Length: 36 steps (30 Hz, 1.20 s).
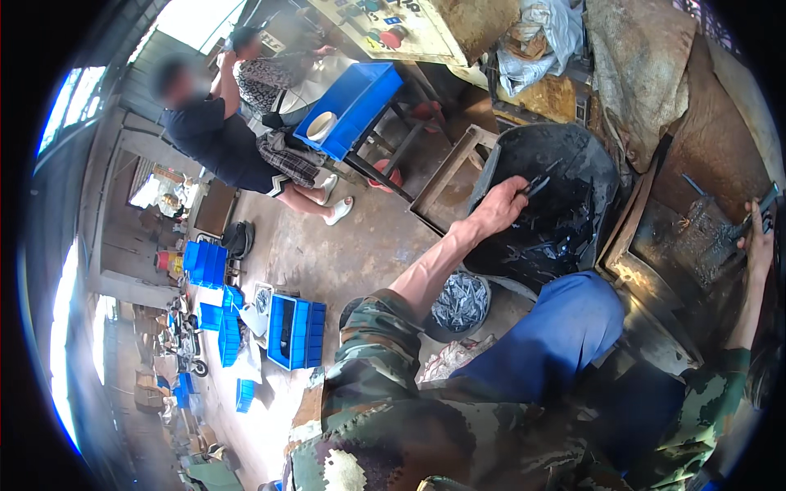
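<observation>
Left hand [503, 206] over big black tub [602, 159], fingers pinching thin dark piece [538, 182]. More dark pieces [565, 250] lie down in tub. Right hand [757, 237] over by dirty metal tray [632, 268], at blue-green thing [770, 195]; too near edge of my view, can't tell its grip. Bucket [446, 332] of shiny bits [458, 301] near person's knee [589, 303].
</observation>
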Motion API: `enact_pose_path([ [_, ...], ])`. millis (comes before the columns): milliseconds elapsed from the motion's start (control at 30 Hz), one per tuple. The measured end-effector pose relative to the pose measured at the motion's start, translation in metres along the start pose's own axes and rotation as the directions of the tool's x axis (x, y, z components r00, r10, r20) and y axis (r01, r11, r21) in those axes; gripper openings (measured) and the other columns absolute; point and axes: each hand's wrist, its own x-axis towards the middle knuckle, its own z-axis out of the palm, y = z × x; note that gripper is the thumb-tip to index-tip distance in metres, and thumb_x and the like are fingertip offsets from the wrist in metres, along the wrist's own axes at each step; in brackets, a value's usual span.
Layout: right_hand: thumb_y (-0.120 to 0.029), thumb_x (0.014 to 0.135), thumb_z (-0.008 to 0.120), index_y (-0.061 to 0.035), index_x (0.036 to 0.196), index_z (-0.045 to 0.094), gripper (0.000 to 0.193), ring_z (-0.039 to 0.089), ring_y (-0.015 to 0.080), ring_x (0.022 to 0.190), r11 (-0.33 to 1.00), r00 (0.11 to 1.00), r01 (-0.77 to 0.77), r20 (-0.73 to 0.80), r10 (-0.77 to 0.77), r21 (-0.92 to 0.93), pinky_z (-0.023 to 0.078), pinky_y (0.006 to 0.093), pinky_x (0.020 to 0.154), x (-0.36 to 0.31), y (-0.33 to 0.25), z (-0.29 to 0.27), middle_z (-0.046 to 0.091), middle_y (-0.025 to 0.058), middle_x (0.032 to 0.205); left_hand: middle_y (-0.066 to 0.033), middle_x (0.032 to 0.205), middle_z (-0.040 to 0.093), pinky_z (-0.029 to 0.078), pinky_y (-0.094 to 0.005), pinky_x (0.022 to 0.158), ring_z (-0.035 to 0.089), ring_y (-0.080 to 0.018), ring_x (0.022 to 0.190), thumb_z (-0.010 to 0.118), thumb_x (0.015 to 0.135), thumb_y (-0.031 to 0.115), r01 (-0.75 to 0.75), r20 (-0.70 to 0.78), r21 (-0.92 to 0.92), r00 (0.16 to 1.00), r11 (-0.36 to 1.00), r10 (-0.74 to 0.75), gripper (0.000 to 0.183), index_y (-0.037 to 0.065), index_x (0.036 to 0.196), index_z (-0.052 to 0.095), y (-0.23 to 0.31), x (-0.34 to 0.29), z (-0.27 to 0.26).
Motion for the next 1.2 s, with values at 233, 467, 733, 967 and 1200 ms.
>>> enact_pose_path([
  [233,-0.04,0.096,0.067,-0.0098,0.129,0.066,0.045,0.049,0.0026,0.061,0.997,0.997,0.069,0.024,-0.069,0.027,0.04,0.021,0.05,0.012,0.011,-0.006,0.071,-0.002,0.111,-0.0077,0.086,0.068,0.054,-0.0327,0.081,0.065,-0.0178,0.083,0.048,0.094,0.002,0.177,0.175,-0.243,0.975,0.954,-0.137,0.017,0.0,0.1,0.064,0.005,-0.022,0.019],
  [467,-0.042,0.096,0.068,-0.0094,0.127,0.067,0.044,0.046,0.0025,0.057,0.992,0.994,0.111,0.016,-0.112,0.066,0.039,0.0217,0.047,0.015,0.015,-0.003,0.07,-0.0022,0.105,-0.0005,0.077,0.057,0.045,-0.0261,0.063,0.053,-0.0098,0.069,0.046,0.097,0.006,0.311,0.14,-0.4,0.95,0.862,-0.278,0.014,0.006,0.102,0.059,0.028,-0.026,0.02],
  [733,-0.039,0.098,0.065,-0.0057,0.125,0.066,0.043,0.041,0.0017,0.049,0.989,0.99,0.139,-0.024,-0.137,0.057,0.039,0.022,0.044,0.012,0.013,0.002,0.072,-0.0012,0.102,0.009,0.073,0.044,0.026,-0.02,0.049,0.036,-0.0013,0.06,0.055,0.1,0.014,0.213,0.123,-0.726,0.976,0.654,-0.181,0.014,0.011,0.113,0.06,0.092,-0.015,0.016],
  [967,-0.04,0.098,0.066,-0.0057,0.125,0.066,0.044,0.041,0.0018,0.049,0.993,0.994,0.112,-0.019,-0.112,0.042,0.039,0.0219,0.044,0.01,0.011,0.002,0.072,-0.0014,0.102,0.0051,0.07,0.047,0.026,-0.021,0.049,0.035,-0.0041,0.056,0.05,0.103,0.015,0.088,0.123,-0.827,0.992,0.556,0.027,0.014,0.013,0.115,0.058,0.171,0.024,0.04],
  [1200,-0.041,0.097,0.067,-0.0067,0.12,0.069,0.041,0.041,0.0025,0.05,0.99,0.991,0.134,0.005,-0.134,0.05,0.037,0.022,0.043,0.012,0.01,-0.001,0.066,-0.0029,0.091,-0.0008,0.073,0.059,0.043,-0.0234,0.055,0.051,-0.008,0.06,0.05,0.1,0.012,0.039,0.126,-0.859,0.982,0.511,0.137,0.012,0.005,0.104,0.059,0.263,0.071,0.086],
])
